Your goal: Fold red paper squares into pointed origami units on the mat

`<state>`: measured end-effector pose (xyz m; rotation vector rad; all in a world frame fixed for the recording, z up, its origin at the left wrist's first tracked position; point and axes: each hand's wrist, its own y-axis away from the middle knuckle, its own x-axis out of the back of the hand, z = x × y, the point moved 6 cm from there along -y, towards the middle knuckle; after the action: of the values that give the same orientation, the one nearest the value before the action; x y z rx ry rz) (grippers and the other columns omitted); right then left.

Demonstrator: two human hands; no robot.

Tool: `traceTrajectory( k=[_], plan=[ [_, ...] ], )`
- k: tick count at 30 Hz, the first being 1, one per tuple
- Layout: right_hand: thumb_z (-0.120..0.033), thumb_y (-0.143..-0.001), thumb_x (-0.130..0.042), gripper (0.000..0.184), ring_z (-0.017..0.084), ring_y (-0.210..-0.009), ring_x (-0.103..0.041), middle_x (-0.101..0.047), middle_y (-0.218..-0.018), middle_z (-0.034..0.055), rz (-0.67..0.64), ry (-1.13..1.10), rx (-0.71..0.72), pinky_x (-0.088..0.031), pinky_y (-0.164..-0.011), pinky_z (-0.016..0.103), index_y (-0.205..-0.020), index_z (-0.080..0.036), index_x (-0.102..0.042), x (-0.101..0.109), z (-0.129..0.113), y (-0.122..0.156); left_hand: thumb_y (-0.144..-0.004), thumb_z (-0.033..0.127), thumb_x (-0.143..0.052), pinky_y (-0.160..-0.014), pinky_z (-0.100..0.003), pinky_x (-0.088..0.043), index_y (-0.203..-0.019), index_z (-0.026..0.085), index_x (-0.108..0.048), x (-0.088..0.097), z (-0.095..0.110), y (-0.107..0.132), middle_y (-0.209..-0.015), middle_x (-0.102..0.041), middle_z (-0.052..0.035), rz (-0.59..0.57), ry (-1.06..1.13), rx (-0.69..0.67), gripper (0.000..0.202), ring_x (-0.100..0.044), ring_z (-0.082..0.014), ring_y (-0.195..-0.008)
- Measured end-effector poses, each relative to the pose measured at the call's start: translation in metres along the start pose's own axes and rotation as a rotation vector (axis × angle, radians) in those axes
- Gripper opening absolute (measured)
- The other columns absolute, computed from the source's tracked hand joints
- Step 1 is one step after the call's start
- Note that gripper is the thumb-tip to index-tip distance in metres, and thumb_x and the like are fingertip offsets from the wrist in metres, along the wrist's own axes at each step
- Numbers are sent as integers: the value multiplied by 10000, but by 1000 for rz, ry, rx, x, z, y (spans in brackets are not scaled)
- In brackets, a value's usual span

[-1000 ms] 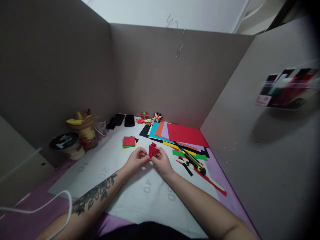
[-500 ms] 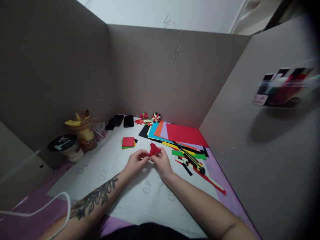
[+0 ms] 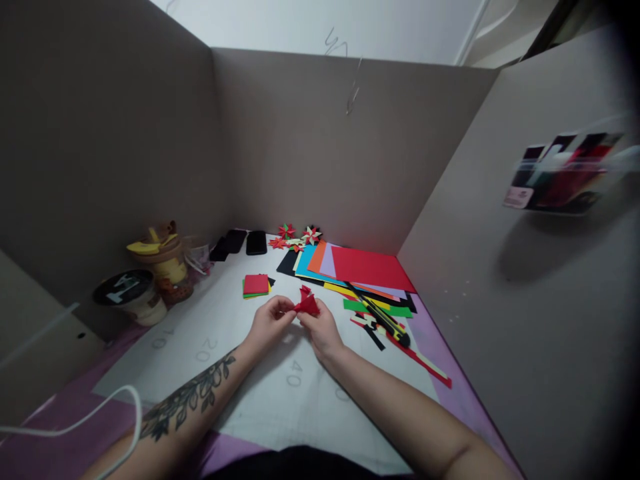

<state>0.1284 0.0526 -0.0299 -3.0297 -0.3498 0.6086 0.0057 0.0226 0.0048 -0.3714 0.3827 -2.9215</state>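
A small piece of folded red paper is held above the white sheet between both my hands. My left hand pinches its left edge with thumb and fingers. My right hand grips it from the right, thumb on the near side. Pointed flaps of the paper stick up over the fingertips; its lower part is hidden by them. Left of and beyond the hands lies a stack of paper squares, red on top with green and yellow below.
Coloured sheets, a yellow-and-black utility knife and paper strips lie to the right. Folded paper stars sit at the back. Black phone-like slabs and cups stand left. Grey partitions surround the table; a white cable loops front left.
The red paper has been turned in my fingers, so its flaps point differently and it sits slightly lower. Both hands keep hold and have barely shifted.
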Motion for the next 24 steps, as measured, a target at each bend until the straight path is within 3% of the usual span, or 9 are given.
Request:
traceTrajectory(
  k=[3,6,9,12,24],
  plan=[
    [-195,-637,-655,246,125,-649,-539,-593,-718,-25,-30,10,-16,-421,-617,241,-848,-202,-528,-3,-1,1,-732,224,-560,-632,-233,-456,-770,172,-557,3,3,0,-743,-590,6,34,-49,-41,64,-557,-120,-682],
    [-205,-624,-684,391,133,-692,-554,-596,-798,-18,-28,19,-4,-434,-607,242,-959,-233,-485,-3,-3,3,-745,212,-533,-655,-241,-466,-767,181,-534,8,5,2,-746,-576,8,93,-119,-99,39,-557,-121,-694],
    [-239,-628,-698,475,127,-719,-558,-580,-912,-2,-11,15,-5,-457,-609,248,-1027,-257,-441,-3,-2,4,-766,193,-502,-686,-253,-470,-793,187,-538,6,9,6,-770,-589,-1,76,-213,-177,45,-562,-126,-715],
    [-245,-633,-690,439,121,-717,-554,-568,-904,-6,40,13,-26,-470,-618,250,-1002,-254,-452,-1,-1,4,-782,181,-485,-698,-258,-468,-817,192,-553,2,11,9,-799,-607,-10,43,-271,-226,77,-568,-130,-732],
    [-133,-628,-586,318,107,-610,-516,-556,-708,-58,55,11,18,-398,-566,212,-905,-232,-466,6,3,-3,-682,208,-604,-640,-236,-459,-792,171,-550,-7,2,3,-753,-589,11,-60,-10,-24,128,-564,-122,-695]
  ],
)
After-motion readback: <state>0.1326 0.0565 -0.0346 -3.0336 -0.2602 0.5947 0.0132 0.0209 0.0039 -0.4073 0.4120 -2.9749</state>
